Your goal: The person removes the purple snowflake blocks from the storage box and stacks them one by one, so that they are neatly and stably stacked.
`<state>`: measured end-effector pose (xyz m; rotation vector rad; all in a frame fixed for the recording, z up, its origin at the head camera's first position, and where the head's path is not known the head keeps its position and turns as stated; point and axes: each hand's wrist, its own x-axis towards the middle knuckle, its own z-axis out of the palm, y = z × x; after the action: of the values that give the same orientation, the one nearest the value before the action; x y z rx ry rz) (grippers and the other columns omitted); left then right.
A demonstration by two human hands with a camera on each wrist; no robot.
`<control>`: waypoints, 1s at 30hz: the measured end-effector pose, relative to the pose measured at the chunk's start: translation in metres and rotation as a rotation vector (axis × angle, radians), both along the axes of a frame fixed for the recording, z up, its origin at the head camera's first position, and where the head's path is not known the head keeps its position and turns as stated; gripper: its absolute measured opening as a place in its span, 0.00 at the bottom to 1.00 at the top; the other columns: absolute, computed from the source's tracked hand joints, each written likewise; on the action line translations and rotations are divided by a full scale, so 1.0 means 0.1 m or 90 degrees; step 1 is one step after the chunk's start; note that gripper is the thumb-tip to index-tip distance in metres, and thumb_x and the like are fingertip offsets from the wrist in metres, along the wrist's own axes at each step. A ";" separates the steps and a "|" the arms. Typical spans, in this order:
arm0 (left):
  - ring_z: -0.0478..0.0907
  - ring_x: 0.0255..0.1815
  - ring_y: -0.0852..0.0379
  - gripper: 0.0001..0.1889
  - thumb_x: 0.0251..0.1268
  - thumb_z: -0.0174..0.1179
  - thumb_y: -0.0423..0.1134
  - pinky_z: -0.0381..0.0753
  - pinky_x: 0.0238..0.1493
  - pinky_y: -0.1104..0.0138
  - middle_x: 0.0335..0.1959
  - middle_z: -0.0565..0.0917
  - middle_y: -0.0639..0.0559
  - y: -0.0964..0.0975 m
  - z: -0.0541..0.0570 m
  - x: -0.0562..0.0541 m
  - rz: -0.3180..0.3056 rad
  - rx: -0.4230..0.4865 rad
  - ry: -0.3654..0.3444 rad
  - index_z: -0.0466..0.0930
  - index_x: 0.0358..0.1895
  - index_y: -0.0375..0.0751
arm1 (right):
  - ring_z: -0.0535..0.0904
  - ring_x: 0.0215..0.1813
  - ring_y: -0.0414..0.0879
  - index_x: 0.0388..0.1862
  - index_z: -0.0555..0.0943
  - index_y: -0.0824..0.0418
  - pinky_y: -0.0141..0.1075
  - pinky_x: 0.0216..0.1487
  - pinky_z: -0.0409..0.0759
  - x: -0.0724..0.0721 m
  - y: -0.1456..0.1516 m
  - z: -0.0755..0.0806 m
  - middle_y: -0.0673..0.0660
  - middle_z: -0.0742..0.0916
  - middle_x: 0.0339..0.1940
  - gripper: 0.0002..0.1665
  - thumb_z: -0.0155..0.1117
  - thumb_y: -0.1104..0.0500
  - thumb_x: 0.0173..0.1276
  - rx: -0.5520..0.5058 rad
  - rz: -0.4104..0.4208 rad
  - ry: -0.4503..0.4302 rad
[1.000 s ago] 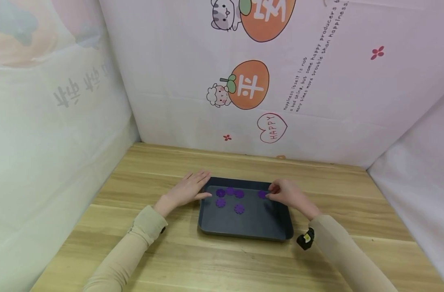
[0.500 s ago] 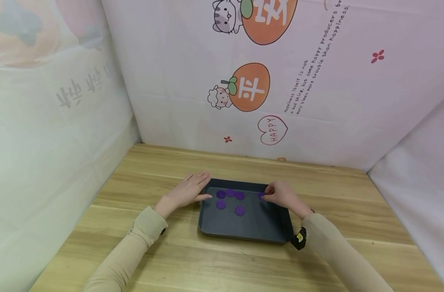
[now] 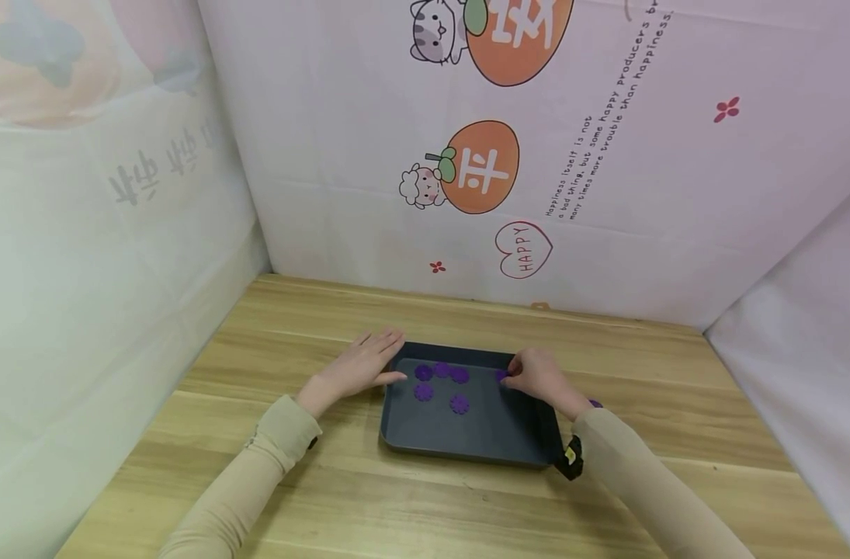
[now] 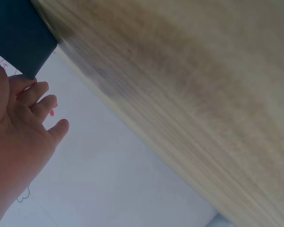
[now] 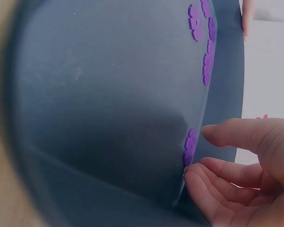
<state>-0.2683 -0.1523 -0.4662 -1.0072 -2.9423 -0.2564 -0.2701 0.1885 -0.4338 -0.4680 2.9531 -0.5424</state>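
A dark grey tray (image 3: pixel 466 435) lies on the table with several purple flower-shaped discs (image 3: pixel 459 404) in it, mostly grouped toward its back left. My left hand (image 3: pixel 355 369) rests at the tray's back left corner, fingers extended and thumb over the rim; the left wrist view shows the fingers (image 4: pixel 38 101) by the tray corner. Inside the back right of the tray, my right hand (image 3: pixel 542 379) has its thumb and fingers around the edges of a single purple flower-shaped disc (image 5: pixel 190 147). This disc still lies on the tray floor, and from the head it is partly hidden by the fingertips.
The wooden table (image 3: pixel 313 481) extends around the tray. White printed cloth (image 3: pixel 355 225) rises behind it, with more cloth on both sides. A black wrist device (image 3: pixel 571 460) sits by the tray's front right corner. A bit of purple shows beside the right cuff.
My right hand has shifted slightly left over the single disc, covering more of it, and the right forearm has come closer to the tray. The left hand and the other discs stay put.
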 end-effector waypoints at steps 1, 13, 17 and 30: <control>0.53 0.81 0.42 0.41 0.73 0.48 0.62 0.54 0.80 0.44 0.80 0.58 0.40 0.00 0.00 0.00 0.001 -0.002 0.000 0.54 0.78 0.37 | 0.85 0.34 0.50 0.36 0.86 0.73 0.43 0.38 0.87 0.00 0.00 0.00 0.65 0.90 0.35 0.15 0.74 0.60 0.59 0.003 0.005 0.002; 0.53 0.82 0.42 0.41 0.74 0.48 0.61 0.53 0.80 0.44 0.80 0.57 0.40 0.00 0.01 0.01 0.005 0.001 -0.008 0.54 0.78 0.37 | 0.86 0.36 0.51 0.37 0.86 0.74 0.43 0.40 0.87 -0.03 0.00 -0.04 0.66 0.90 0.36 0.15 0.75 0.61 0.58 0.017 -0.003 -0.010; 0.53 0.81 0.42 0.41 0.74 0.48 0.62 0.53 0.80 0.44 0.80 0.57 0.40 0.00 0.01 0.01 0.004 0.000 -0.007 0.54 0.78 0.37 | 0.86 0.37 0.52 0.38 0.86 0.74 0.44 0.41 0.87 -0.03 0.00 -0.05 0.66 0.90 0.37 0.15 0.75 0.61 0.58 0.024 -0.006 -0.014; 0.54 0.81 0.41 0.41 0.73 0.50 0.60 0.54 0.80 0.44 0.79 0.58 0.39 0.00 0.01 0.00 -0.002 0.011 -0.008 0.54 0.78 0.36 | 0.86 0.37 0.52 0.39 0.85 0.74 0.44 0.41 0.87 -0.07 0.02 -0.11 0.66 0.89 0.36 0.16 0.75 0.62 0.57 0.033 -0.008 -0.022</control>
<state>-0.2683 -0.1521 -0.4652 -1.0127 -2.9445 -0.2883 -0.2776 0.1904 -0.4444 -0.4296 2.9306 -0.4688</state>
